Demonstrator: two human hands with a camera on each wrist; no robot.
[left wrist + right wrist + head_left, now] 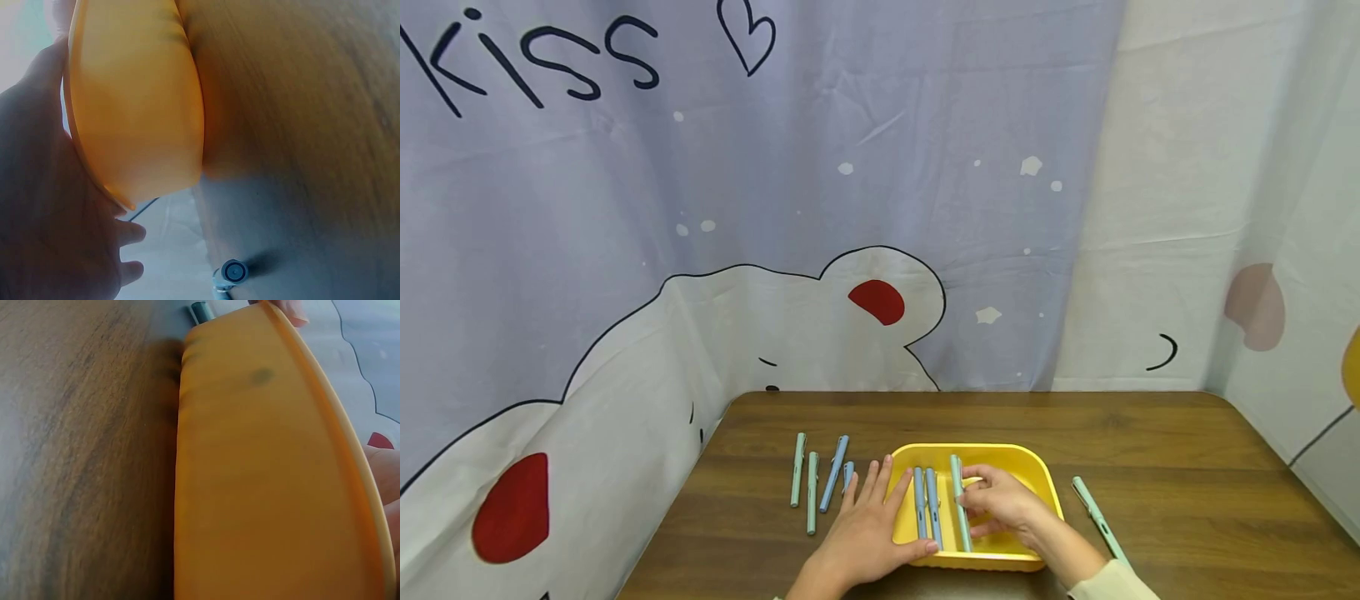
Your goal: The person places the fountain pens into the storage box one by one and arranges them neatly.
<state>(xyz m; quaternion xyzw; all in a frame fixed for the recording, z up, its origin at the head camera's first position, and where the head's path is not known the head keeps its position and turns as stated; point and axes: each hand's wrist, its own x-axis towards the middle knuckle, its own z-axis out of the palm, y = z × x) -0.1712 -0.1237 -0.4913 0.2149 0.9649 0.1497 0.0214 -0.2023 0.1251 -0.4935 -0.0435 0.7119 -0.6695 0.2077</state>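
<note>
A yellow plastic tray (1043, 477) sits on the table with two blue pens (920, 500) side by side in its left part. My right hand (1004, 507) reaches in over the right side, thumb and fingers pinching a light green pen (957, 477) that lies lengthwise beside the blue ones. My left hand (865, 527) rests over the tray's left edge, fingers spread and straight, thumb along the front rim. The left wrist view shows that hand (56, 187) against the tray's outer wall (137, 100). In the right wrist view the tray wall (262, 456) hides most of the right hand.
Left of the tray lie two light green pens (812, 492) and two blue pens (834, 473), one partly behind my left fingers. Another green pen (1099, 518) lies to the right on the brown wooden table (1187, 500). A printed curtain (1000, 250) hangs behind.
</note>
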